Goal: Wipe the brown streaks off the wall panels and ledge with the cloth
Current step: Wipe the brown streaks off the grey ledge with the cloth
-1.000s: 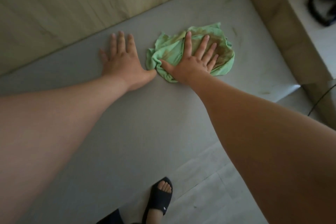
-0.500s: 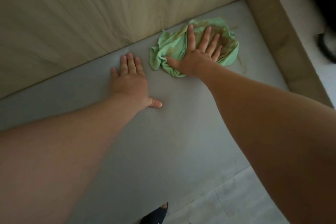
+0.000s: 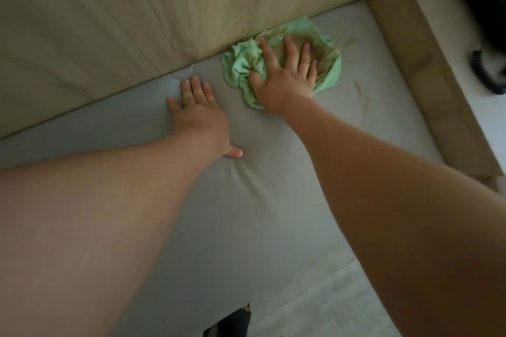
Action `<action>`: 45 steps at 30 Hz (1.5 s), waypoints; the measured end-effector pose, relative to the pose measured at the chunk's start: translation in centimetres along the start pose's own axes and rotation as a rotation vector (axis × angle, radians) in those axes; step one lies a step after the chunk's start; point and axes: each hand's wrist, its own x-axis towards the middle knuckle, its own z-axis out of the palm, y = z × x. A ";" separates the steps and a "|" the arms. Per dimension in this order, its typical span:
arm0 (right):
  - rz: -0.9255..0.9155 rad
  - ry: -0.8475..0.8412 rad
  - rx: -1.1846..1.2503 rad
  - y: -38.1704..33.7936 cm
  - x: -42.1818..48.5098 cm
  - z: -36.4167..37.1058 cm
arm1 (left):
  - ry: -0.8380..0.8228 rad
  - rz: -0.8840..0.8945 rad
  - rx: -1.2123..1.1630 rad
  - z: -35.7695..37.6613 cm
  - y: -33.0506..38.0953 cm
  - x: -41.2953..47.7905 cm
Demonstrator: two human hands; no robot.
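A right hand (image 3: 284,78), fingers spread flat, presses a stained green cloth (image 3: 328,63) against the ledge (image 3: 273,172) beside the wall panel (image 3: 164,21); the left hand (image 3: 200,115) rests flat alongside, holding nothing.

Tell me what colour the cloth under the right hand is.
The cloth is light green with brown stains, clearest in the head view.

Two hands showed, left hand (image 3: 200,116), right hand (image 3: 284,82), one green cloth (image 3: 236,69), one ledge (image 3: 273,186), two wall panels (image 3: 164,21) (image 3: 427,76), two brown streaks (image 3: 359,89) (image 3: 349,41).
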 end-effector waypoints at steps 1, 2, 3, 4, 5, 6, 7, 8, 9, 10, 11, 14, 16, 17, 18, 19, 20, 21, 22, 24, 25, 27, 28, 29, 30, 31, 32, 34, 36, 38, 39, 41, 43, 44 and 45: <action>-0.031 0.006 0.001 -0.3 -0.6 0.4 | -0.006 -0.010 -0.002 -0.1 0.1 0.1; -0.058 0.010 0.005 -0.4 -1.1 0.6 | -0.007 -0.016 0.002 -0.1 0.2 0.1; -0.089 0.014 0.008 -0.6 -1.5 0.9 | -0.006 -0.020 0.001 -0.1 0.2 0.1; -0.128 0.018 0.004 -0.6 -1.9 1.0 | -0.002 -0.023 0.003 -0.1 0.3 0.2; -0.185 0.024 -0.016 -0.7 -2.3 1.3 | 0.001 -0.025 0.009 -0.1 0.3 0.1; -0.260 0.029 -0.051 -0.8 -2.6 1.4 | -0.005 -0.024 0.019 -0.1 0.4 0.2; -0.346 0.035 -0.093 -0.7 -2.6 1.6 | -0.016 -0.023 0.032 -0.1 0.5 0.2; -0.433 0.039 -0.128 -0.5 -2.3 1.5 | -0.028 -0.026 0.047 -0.1 0.6 0.4; -0.508 0.041 -0.151 -0.1 -1.7 1.4 | -0.042 -0.033 0.067 -0.1 0.7 0.5; -0.572 0.049 -0.167 0.5 -0.8 1.0 | -0.054 -0.048 0.090 -0.1 1.0 0.5; -0.618 0.065 -0.188 1.2 0.0 0.6 | -0.060 -0.067 0.114 -0.1 1.3 0.6; -0.693 0.106 -0.237 2.9 2.0 -0.3 | -0.086 -0.134 0.177 -0.7 2.3 1.4; -0.648 0.115 -0.225 4.2 2.3 -0.7 | -0.136 -0.198 0.194 -1.6 3.1 1.7; -0.607 0.105 -0.217 4.9 2.4 -0.9 | -0.173 -0.229 0.181 -2.0 3.5 1.9; -0.564 0.095 -0.211 5.7 2.7 -1.3 | -0.200 -0.261 0.149 -2.5 4.1 2.2; -0.523 0.088 -0.202 6.5 3.1 -1.8 | -0.220 -0.276 0.124 -2.9 4.5 2.4; -0.489 0.077 -0.193 7.1 3.4 -2.3 | -0.231 -0.273 0.115 -3.6 4.9 2.3; -0.464 0.065 -0.182 7.7 3.6 -2.7 | -0.233 -0.267 0.098 -4.2 5.5 2.0; -0.440 0.055 -0.169 8.3 3.9 -3.1 | -0.223 -0.257 0.074 -5.0 6.2 1.5; -0.388 0.049 -0.152 9.5 4.6 -3.8 | -0.174 -0.200 -0.009 -6.5 8.3 0.7; -0.366 0.048 -0.147 10.1 4.9 -4.0 | -0.140 -0.159 -0.059 -7.1 9.4 0.3; -0.340 0.047 -0.155 11.6 5.7 -4.8 | -0.113 -0.120 -0.146 -7.6 10.8 -0.1; -0.317 0.058 -0.164 12.6 6.3 -5.4 | -0.114 -0.131 -0.198 -7.4 11.2 0.2; -0.276 0.075 -0.168 13.7 6.8 -5.9 | -0.120 -0.150 -0.260 -6.8 11.3 0.6; -0.219 0.094 -0.167 14.8 7.2 -6.3 | -0.121 -0.157 -0.317 -6.1 11.2 0.9; -0.174 0.110 -0.164 15.8 7.9 -6.8 | -0.109 -0.159 -0.356 -5.4 11.3 1.3; -0.155 0.121 -0.164 16.4 8.5 -7.2 | -0.083 -0.160 -0.372 -4.8 11.3 1.4; -0.174 0.119 -0.170 17.0 9.2 -7.6 | -0.047 -0.158 -0.383 -4.0 11.5 1.6; -0.194 0.106 -0.153 16.9 9.7 -7.5 | -0.043 -0.165 -0.382 -4.0 11.7 1.9; -0.176 0.098 -0.134 16.6 9.8 -7.3 | -0.058 -0.175 -0.379 -4.2 11.9 2.2; -0.166 0.098 -0.131 16.5 9.9 -7.2 | -0.066 -0.182 -0.375 -4.3 11.9 2.4; -0.156 0.086 -0.129 16.4 9.9 -7.3 | -0.073 -0.196 -0.361 -4.5 12.1 2.5; -0.166 0.082 -0.124 16.6 9.7 -7.4 | -0.081 -0.203 -0.356 -4.5 12.1 2.6; -0.175 0.089 -0.121 16.6 9.5 -7.4 | -0.081 -0.202 -0.355 -4.5 12.1 2.6; -0.179 0.099 -0.118 16.8 9.3 -7.4 | -0.079 -0.198 -0.355 -4.5 12.0 2.5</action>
